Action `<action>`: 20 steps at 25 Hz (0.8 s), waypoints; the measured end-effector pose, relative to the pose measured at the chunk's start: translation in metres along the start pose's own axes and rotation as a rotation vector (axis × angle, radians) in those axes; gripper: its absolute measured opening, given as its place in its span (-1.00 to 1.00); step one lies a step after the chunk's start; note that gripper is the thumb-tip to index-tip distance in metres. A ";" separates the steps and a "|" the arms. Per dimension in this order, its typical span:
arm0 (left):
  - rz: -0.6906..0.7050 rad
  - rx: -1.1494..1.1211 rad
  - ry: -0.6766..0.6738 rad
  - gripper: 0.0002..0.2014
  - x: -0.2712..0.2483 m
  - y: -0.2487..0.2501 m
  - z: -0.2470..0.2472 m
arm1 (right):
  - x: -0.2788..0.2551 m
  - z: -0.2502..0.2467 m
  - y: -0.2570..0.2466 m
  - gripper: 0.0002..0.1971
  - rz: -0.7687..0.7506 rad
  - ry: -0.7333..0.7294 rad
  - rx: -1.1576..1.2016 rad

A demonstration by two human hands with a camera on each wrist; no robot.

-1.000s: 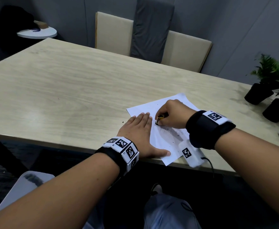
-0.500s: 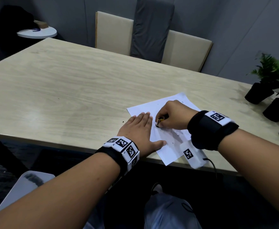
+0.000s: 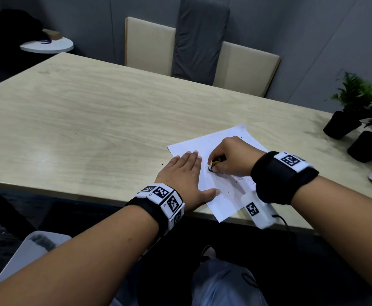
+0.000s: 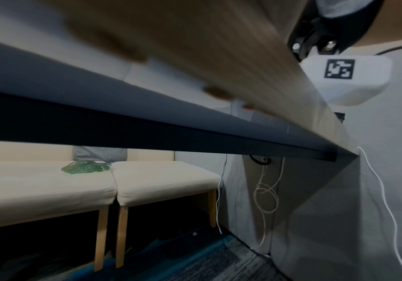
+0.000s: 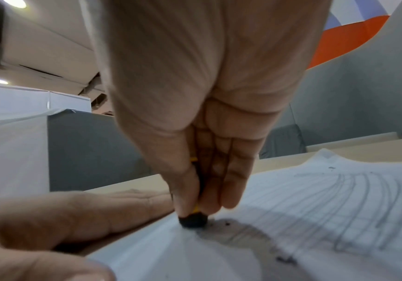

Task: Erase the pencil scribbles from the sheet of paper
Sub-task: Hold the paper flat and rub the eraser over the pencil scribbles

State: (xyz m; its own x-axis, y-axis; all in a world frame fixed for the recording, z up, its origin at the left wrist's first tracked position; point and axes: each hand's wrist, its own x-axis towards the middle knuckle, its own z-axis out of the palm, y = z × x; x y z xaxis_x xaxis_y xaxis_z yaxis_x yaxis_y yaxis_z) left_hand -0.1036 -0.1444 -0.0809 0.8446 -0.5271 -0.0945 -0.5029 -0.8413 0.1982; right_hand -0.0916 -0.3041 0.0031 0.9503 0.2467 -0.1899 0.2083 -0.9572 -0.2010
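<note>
- Pale wood table (image 3: 81,120) in a grey-walled room carries your sheet of paper (image 3: 229,191) near its front edge, one corner hanging over.
- Your left hand (image 3: 180,175) lies flat with straight fingers on the sheet's left edge.
- Your right hand (image 3: 233,157) pinches a black eraser (image 5: 192,220) in curled fingertips, its tip pressed on the paper.
- Pencil scribbles (image 5: 353,209) lie to the eraser's right, with dark crumbs beside them.
- Two potted plants (image 3: 357,107) stand at the table's far right.
</note>
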 end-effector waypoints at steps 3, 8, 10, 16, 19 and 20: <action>0.001 0.010 -0.003 0.01 0.000 -0.001 0.000 | -0.006 -0.004 0.001 -0.86 0.015 -0.068 -0.012; -0.002 0.002 -0.008 0.00 0.000 0.000 0.000 | 0.010 0.004 -0.002 -0.83 0.014 0.133 0.067; -0.003 0.006 0.000 0.01 0.001 -0.001 0.000 | 0.004 0.003 0.000 -0.84 0.009 0.059 0.026; -0.001 0.012 0.001 0.01 0.001 -0.001 0.002 | -0.010 -0.007 0.000 -0.86 0.023 -0.054 -0.006; 0.002 0.009 0.001 0.00 0.001 -0.001 0.001 | 0.007 -0.002 -0.004 -0.85 0.008 0.116 0.036; 0.003 0.009 0.001 0.00 0.001 0.000 0.001 | 0.010 0.000 -0.005 -0.85 0.010 0.117 0.029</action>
State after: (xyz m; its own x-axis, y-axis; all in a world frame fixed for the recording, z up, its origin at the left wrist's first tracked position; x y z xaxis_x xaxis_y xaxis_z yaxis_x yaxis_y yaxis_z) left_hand -0.1031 -0.1448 -0.0816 0.8434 -0.5292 -0.0933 -0.5066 -0.8410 0.1900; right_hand -0.0827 -0.2973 0.0020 0.9731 0.2165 -0.0791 0.1938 -0.9543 -0.2277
